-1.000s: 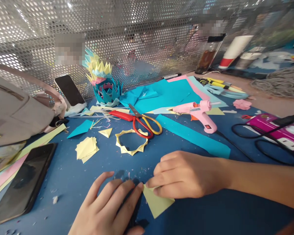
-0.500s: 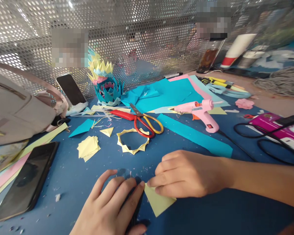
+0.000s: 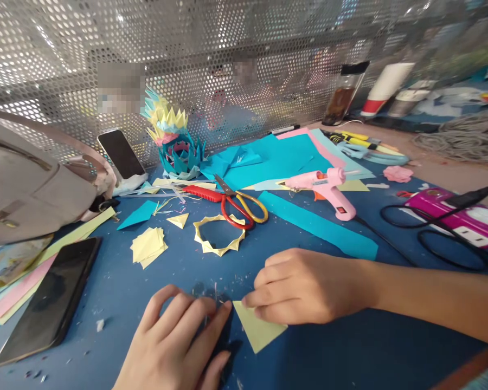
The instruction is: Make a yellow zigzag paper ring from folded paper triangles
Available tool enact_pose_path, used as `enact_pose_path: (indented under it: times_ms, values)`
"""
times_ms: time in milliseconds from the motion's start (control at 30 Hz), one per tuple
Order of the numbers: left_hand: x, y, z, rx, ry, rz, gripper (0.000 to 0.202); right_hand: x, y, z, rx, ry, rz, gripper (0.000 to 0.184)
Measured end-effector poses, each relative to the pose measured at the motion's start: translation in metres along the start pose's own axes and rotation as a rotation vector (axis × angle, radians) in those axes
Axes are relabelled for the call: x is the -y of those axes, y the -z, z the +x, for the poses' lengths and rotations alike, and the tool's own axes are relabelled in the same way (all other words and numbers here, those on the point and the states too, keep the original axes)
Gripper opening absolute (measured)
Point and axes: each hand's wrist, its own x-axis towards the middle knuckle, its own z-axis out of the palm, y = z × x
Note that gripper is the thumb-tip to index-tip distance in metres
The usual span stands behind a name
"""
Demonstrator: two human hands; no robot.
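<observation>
A small pale yellow piece of paper (image 3: 258, 329) lies on the blue table, part of it under my right hand (image 3: 305, 287). The fingers of that hand are curled together and grip the paper at its upper edge. To the left of the paper rests my left hand (image 3: 179, 330), its fingers bent but apart and holding nothing. Its index fingertip is just beside the paper's upper left corner. Beyond the hands are a ring of folded yellow paper points (image 3: 201, 246), a stack of yellow paper squares (image 3: 148, 245) and a small folded yellow triangle (image 3: 179, 220).
Scissors (image 3: 242, 208) overlap the ring's edge. A pink glue gun (image 3: 329, 189) with a cord, a blue paper strip (image 3: 317, 225) and a purple power strip (image 3: 451, 208) lie right. At left are a phone (image 3: 49, 298) and a bag (image 3: 28, 184). A folded-paper model (image 3: 179, 154) stands behind.
My left index fingertip has drawn slightly away from the paper's corner. My right hand stays on the paper. The whole view has shifted a little.
</observation>
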Motion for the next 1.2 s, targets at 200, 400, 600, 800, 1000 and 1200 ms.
enact_pose_path:
  times_ms: [200, 400, 600, 800, 1000, 1200]
  values:
    - [-0.0004, -0.0042, -0.0004, 0.046, -0.044, 0.021, 0.034, -0.0004, -0.0001, -0.0003, 0.009, 0.006, 0.006, 0.017]
    - [0.0012, -0.0039, -0.0005, 0.065, -0.046, 0.031, 0.034, -0.0004, 0.0004, 0.0003, 0.015, 0.007, 0.009, 0.020]
    - [0.0013, -0.0043, -0.0005, 0.055, -0.046, 0.042, 0.033, -0.0021, 0.0003, 0.0001, 0.016, 0.012, 0.006, 0.024]
    - [0.0010, -0.0045, -0.0014, 0.069, -0.041, 0.025, 0.032, -0.0025, -0.0009, -0.0016, 0.036, 0.023, -0.004, 0.023]
    - [0.0029, -0.0042, 0.0002, 0.106, -0.095, 0.093, 0.045, -0.0033, -0.0010, -0.0014, 0.027, 0.028, -0.013, 0.022]
    - [0.0019, -0.0058, 0.0017, 0.113, -0.128, 0.185, 0.047, -0.0023, 0.0006, -0.0005, 0.044, 0.033, -0.029, 0.022]
